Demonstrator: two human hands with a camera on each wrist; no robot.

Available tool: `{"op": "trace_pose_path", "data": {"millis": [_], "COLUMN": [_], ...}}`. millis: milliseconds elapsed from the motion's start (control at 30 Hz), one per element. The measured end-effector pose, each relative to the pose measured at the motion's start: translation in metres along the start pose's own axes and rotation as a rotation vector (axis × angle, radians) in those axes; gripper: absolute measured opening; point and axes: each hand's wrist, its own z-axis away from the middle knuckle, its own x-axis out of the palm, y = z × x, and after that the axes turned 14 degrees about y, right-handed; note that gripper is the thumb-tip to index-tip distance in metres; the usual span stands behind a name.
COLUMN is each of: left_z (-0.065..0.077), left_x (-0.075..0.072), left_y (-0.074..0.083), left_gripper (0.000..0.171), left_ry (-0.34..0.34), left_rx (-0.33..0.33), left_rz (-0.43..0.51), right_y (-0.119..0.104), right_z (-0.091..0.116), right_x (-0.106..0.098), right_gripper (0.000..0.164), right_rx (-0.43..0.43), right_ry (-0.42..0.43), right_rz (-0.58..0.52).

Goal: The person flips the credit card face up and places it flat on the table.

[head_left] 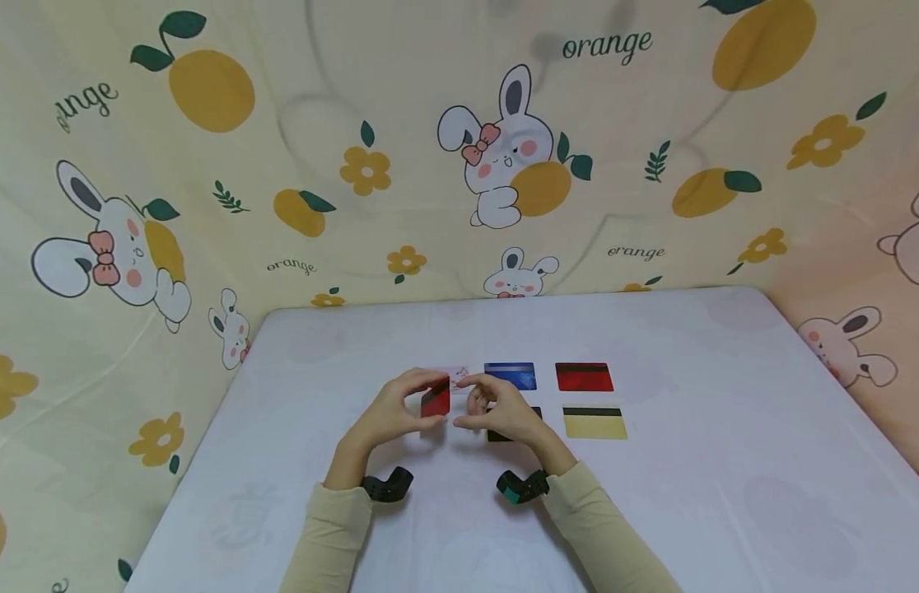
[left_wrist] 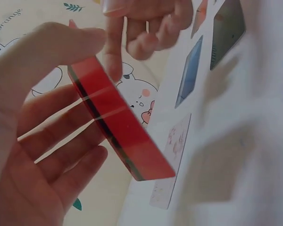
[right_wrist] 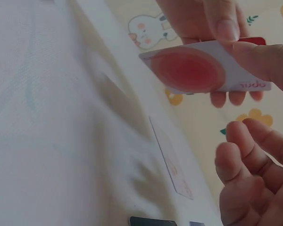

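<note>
Six cards were caught in the head view, and one was up off the white surface (head_left: pixel 697 494): the red striped card (head_left: pixel 437 399), gripped by the left hand (head_left: pixel 385 409) between thumb and fingers, just left of the pale card (head_left: pixel 452 372) and nearer the person. Nothing was seen gripped by the right hand (head_left: pixel 507 409); its thumb and forefinger were parted, close by the free edge, on the person's side of the pale card. Right of the pale card were laid a blue card (head_left: pixel 515 375), then a second red card (head_left: pixel 584 379); nearer the person, also rightward of it, a dark card (head_left: pixel 498 436) was partly covered and a gold card (head_left: pixel 595 425) fully shown.

Over to the left wrist: the red striped card was held tilted, its lower corner seen across the pale card. Light, thin and fairly stiff, it was judged; slick on that glossy face, apt to pivot, and best held by opposite edges.

On the right wrist, its whitish side was shown, red circles printed, above the pale card. Its end was overlapped by a right-hand digit; whether contact was made could not be told.
</note>
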Motion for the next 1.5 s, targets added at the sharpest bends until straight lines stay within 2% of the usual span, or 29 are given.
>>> {"op": "trace_pose_path", "data": {"millis": [200, 433, 867, 1000, 1133, 1233, 1333, 1500], "left_z": [0.000, 0.000, 0.000, -0.001, 0.000, 0.000, 0.000, -0.001], "left_x": [-0.002, -0.002, 0.000, -0.001, -0.008, -0.010, -0.009, -0.002], "left_y": [0.000, 0.003, 0.011, 0.021, 0.042, 0.052, 0.052, 0.028], "left_gripper": [0.057, 0.058, 0.060, 0.060, 0.058, 0.056, 0.056, 0.061], "left_ry": [0.026, 0.024, 0.035, 0.031, 0.020, 0.016, 0.015, 0.013], "left_rx": [0.013, -0.007, -0.024, -0.033, -0.046, -0.035, -0.032, -0.043], "left_rz": [0.017, 0.034, 0.081, 0.080, 0.093, 0.093, 0.095, 0.100], "right_y": [0.009, 0.037, 0.044, 0.045, 0.045, 0.044, 0.044, 0.044], "right_z": [-0.003, -0.009, -0.007, -0.008, -0.008, -0.008, -0.008, -0.008], "right_x": [0.003, 0.010, 0.018, 0.020, 0.022, 0.024, 0.025, 0.026], "right_gripper": [0.051, 0.056, 0.072, 0.072, 0.071, 0.071, 0.069, 0.065], "right_rx": [0.036, 0.039, 0.052, 0.032, 0.022, 0.020, 0.021, 0.016], "right_ry": [0.001, -0.015, -0.086, -0.106, -0.111, -0.105, -0.098, -0.092], "right_rz": [-0.004, -0.022, -0.058, -0.058, -0.044, -0.035, -0.027, -0.017]}}
